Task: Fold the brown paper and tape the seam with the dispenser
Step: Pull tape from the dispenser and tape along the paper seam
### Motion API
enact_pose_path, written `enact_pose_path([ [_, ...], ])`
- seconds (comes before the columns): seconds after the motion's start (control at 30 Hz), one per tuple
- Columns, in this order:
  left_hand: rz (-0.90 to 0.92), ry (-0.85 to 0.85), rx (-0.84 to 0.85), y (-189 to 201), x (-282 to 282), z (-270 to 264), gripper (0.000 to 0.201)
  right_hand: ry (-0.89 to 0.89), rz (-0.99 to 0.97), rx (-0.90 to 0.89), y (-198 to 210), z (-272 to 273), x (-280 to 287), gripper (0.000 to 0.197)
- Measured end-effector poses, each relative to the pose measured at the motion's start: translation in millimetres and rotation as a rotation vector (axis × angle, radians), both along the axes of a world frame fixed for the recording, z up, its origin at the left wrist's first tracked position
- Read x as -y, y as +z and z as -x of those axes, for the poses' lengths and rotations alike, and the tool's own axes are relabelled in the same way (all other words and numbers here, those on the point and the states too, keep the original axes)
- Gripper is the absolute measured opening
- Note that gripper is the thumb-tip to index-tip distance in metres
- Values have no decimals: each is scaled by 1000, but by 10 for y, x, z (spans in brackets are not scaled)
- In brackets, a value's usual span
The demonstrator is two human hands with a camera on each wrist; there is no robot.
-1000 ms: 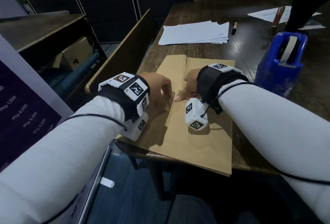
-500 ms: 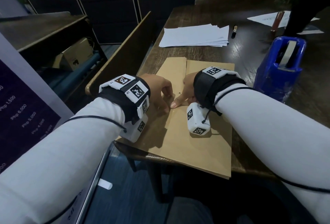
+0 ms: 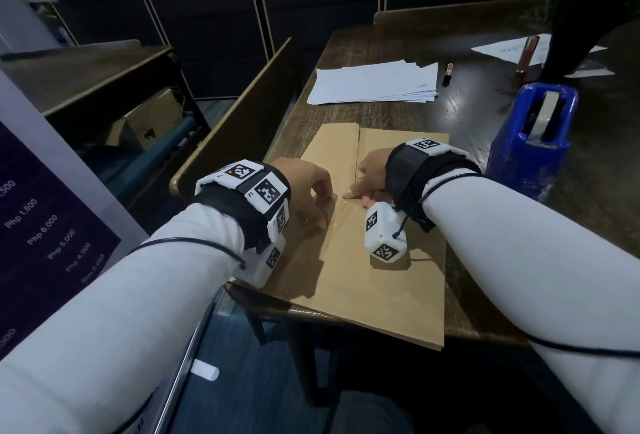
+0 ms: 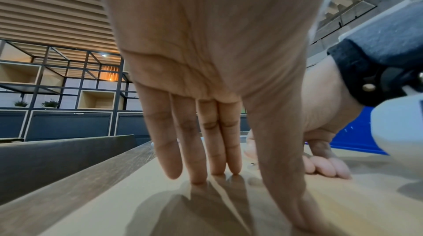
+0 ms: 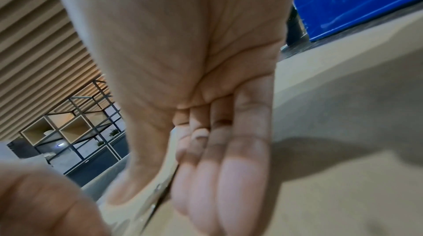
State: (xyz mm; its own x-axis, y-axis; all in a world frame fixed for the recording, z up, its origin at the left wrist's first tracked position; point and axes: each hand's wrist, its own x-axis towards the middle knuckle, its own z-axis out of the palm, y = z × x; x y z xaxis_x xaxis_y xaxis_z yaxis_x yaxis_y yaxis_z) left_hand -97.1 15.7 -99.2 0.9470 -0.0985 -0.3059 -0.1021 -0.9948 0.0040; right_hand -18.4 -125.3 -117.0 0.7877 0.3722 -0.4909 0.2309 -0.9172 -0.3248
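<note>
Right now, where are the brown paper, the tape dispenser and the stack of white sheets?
brown paper [image 3: 391,291], head view, bare near flap.
tape dispenser [image 3: 519,156], head view, blue front wall.
stack of white sheets [image 3: 374,82], head view, top sheet's middle.

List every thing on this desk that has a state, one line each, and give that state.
brown paper: folded flat, seam up the middle.
left hand: straight fingers pressing the paper left of the seam.
right hand: thumb pressing on the seam, other fingers curled.
tape dispenser: upright, untouched, roll loaded.
white sheets: loosely stacked.
marker: lying flat.
</note>
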Motion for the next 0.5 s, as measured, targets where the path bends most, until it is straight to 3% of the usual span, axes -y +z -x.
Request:
enact_pose_path([
  [0.07, -7, -2, 3, 6, 6, 5, 57, -21, -26, 0, -5, 46, -3, 49],
  [0.17, -1, 11, -4, 22, 26, 2, 55, 47, 117, 94, 11, 46, -104, 96],
  [0.23, -4, 12, -14, 28, 36, -5, 54, 100, 222, 165, -12, 18, -172, 108],
  [0.43, -7, 13, -21, 29, 18, 2, 56, 85, 239, 196, 19, 15, -120, 84],
  [0.5, -10, 17, -20, 26, 19, 8, 57, 86, 180, 169, 53, 80, -94, 65],
])
